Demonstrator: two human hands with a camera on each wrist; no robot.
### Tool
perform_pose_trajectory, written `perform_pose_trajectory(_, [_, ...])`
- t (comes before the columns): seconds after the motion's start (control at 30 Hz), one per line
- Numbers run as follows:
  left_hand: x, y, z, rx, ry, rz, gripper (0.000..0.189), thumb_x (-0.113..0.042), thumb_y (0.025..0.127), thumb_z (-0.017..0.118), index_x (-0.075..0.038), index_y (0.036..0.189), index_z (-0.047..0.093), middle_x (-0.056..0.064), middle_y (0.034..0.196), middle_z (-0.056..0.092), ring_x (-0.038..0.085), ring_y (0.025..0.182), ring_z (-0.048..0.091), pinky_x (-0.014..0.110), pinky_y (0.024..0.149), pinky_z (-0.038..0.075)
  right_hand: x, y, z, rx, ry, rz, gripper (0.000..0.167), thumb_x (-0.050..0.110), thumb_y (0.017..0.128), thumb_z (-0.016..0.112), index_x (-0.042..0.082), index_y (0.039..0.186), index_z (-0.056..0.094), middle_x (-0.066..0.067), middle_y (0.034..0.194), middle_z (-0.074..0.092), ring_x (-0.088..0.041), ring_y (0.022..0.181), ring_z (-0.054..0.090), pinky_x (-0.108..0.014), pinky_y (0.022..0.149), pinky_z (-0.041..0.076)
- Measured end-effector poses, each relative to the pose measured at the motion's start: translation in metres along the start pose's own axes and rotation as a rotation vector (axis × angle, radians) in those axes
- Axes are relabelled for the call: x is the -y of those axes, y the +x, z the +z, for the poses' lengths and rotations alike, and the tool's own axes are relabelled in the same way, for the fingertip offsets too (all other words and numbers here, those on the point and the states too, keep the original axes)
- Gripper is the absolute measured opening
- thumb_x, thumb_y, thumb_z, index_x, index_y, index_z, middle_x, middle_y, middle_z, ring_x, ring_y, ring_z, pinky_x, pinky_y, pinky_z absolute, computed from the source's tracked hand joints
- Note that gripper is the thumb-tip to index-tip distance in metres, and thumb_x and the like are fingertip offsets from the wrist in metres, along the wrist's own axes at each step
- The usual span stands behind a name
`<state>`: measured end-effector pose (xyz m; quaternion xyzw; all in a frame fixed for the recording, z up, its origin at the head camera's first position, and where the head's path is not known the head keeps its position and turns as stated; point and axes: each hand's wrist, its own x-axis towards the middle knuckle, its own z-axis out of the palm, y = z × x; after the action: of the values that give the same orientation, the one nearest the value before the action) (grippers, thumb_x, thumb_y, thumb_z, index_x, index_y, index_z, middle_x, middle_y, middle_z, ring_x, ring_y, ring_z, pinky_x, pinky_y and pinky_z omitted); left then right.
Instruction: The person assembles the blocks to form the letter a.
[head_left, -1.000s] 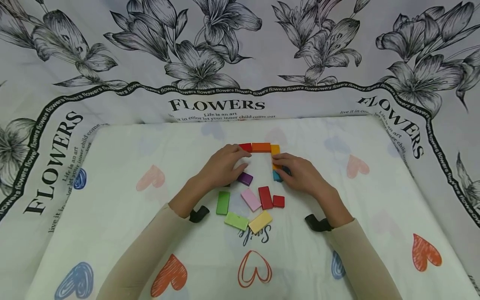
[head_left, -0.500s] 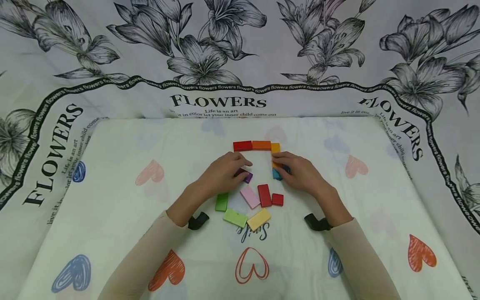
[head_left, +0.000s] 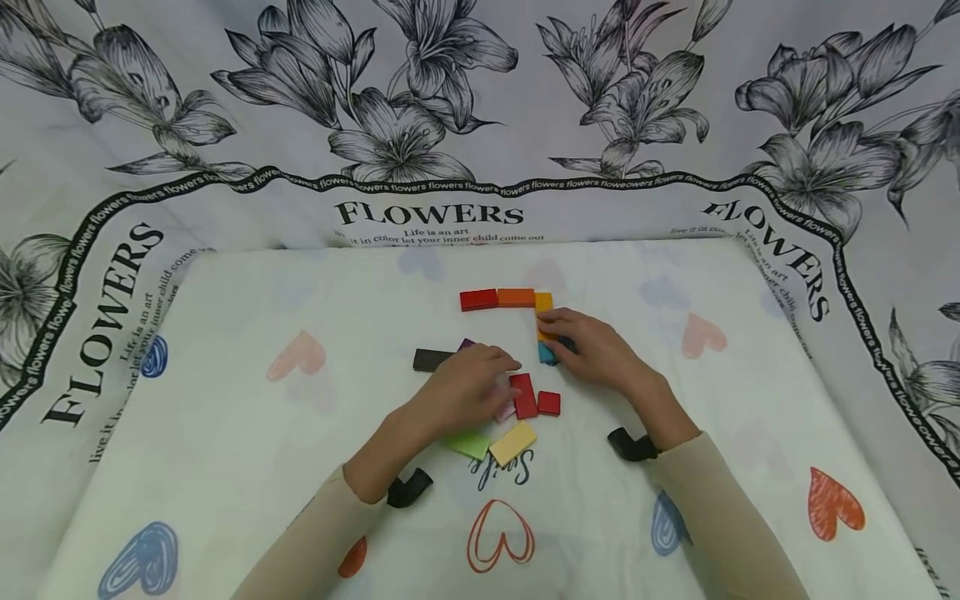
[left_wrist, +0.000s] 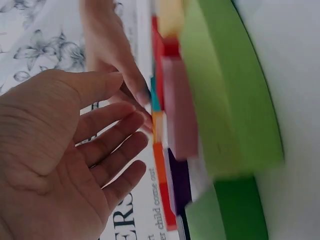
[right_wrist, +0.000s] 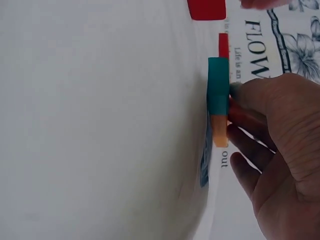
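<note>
My left hand [head_left: 465,387] is over the loose blocks, covering part of the purple block [head_left: 466,343] and pink block [head_left: 504,410]. In the left wrist view its loosely bent fingers hold nothing, beside the pink, purple and lime green block [left_wrist: 235,100]; a darker green block [left_wrist: 240,205] shows below. My right hand [head_left: 600,350] rests at a bent row of blocks: red [head_left: 477,299], orange [head_left: 516,297], amber [head_left: 543,302] and blue [head_left: 547,353]. In the right wrist view, its thumb lies against the blue block [right_wrist: 218,85], with the fingers along the row's far side.
A dark block [head_left: 429,360] lies left of the purple one. Nearer to me are a red block [head_left: 523,396], a small red cube [head_left: 549,403], a pale yellow block [head_left: 513,442] and the lime block [head_left: 470,444]. A heart-printed white cloth [head_left: 225,433] lies under everything.
My left hand has left the red block of the row and moved toward me, over the pink and green blocks. The dark block is now in sight. My right hand has stayed put.
</note>
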<state>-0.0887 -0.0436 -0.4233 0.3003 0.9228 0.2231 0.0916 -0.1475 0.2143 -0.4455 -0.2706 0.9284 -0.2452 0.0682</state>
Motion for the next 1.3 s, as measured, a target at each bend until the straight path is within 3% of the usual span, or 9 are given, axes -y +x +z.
perform_pose_trajectory(0.4, [-0.017, -0.006, 0.011, 0.069, 0.028, -0.033, 0.049, -0.040, 0.098, 0.074, -0.018, 0.142, 0.068, 0.001, 0.138, 0.069, 0.020, 0.132, 0.061, 0.039, 0.113, 0.054, -0.017, -0.001, 0.005, 0.033, 0.016, -0.007, 0.044, 0.024, 0.102, 0.072, 0.009, 0.143, 0.067, -0.007, 0.154, 0.061, -0.031, 0.147, 0.054, -0.052, 0.120, 0.048])
perform_pose_trajectory(0.73, [-0.021, -0.008, 0.016, 0.045, 0.050, -0.022, 0.052, -0.041, 0.098, 0.075, -0.016, 0.143, 0.068, 0.001, 0.136, 0.070, 0.020, 0.128, 0.063, 0.038, 0.114, 0.053, -0.018, 0.000, 0.003, 0.028, 0.041, -0.046, 0.045, 0.025, 0.101, 0.074, 0.009, 0.142, 0.068, -0.006, 0.154, 0.061, -0.030, 0.147, 0.055, -0.052, 0.120, 0.047])
perform_pose_trajectory(1.3, [-0.025, -0.002, 0.020, 0.026, 0.053, -0.055, 0.055, -0.039, 0.094, 0.081, -0.012, 0.141, 0.069, 0.002, 0.134, 0.068, 0.019, 0.123, 0.063, 0.035, 0.108, 0.056, -0.009, 0.007, -0.008, 0.077, 0.028, -0.024, 0.046, 0.026, 0.099, 0.076, 0.008, 0.141, 0.068, -0.007, 0.153, 0.062, -0.030, 0.147, 0.054, -0.051, 0.121, 0.047])
